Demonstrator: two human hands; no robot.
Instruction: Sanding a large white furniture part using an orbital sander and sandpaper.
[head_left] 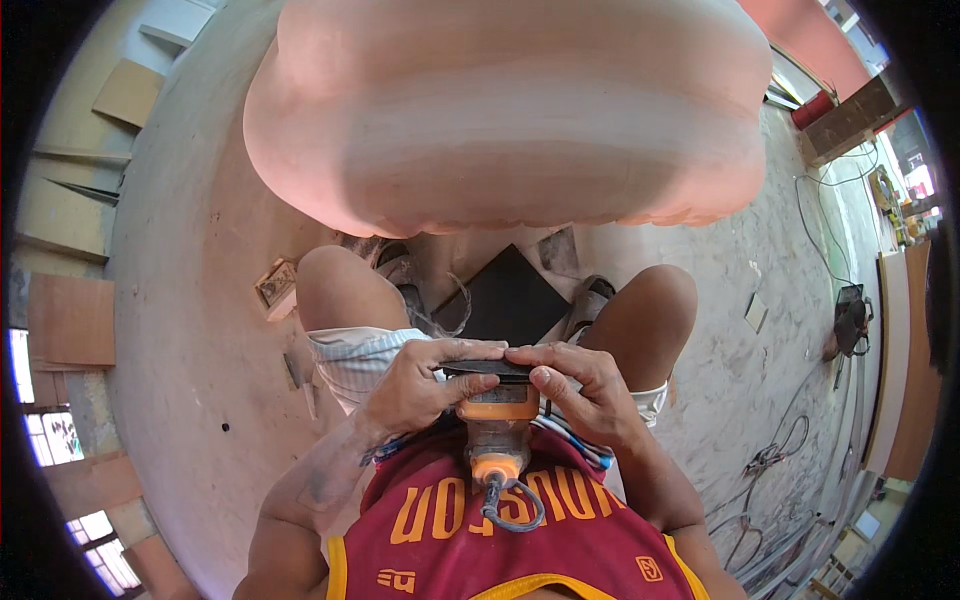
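Note:
An orange and grey power sander (502, 405) sits at my lap, its pad end up and its cord looping at the lower end. Across the pad lies a dark sanding sheet (484, 371). My left hand (425, 385) pinches the sheet's left side, thumb below and fingers on top. On the other side, my right hand (588, 392) grips the sheet's right edge in the same way, fingertips of both hands nearly meeting at the middle. Beyond my knees stands a large, smooth, pinkish-white rounded form (520, 120).
Between my feet lies a black square sheet (508, 295) on the dusty floor (210, 380). A small box (275, 288) is by my left knee. Loose cables (772, 455) trail at the right, near a dark tool (851, 322). Wooden boards (70, 320) line the left.

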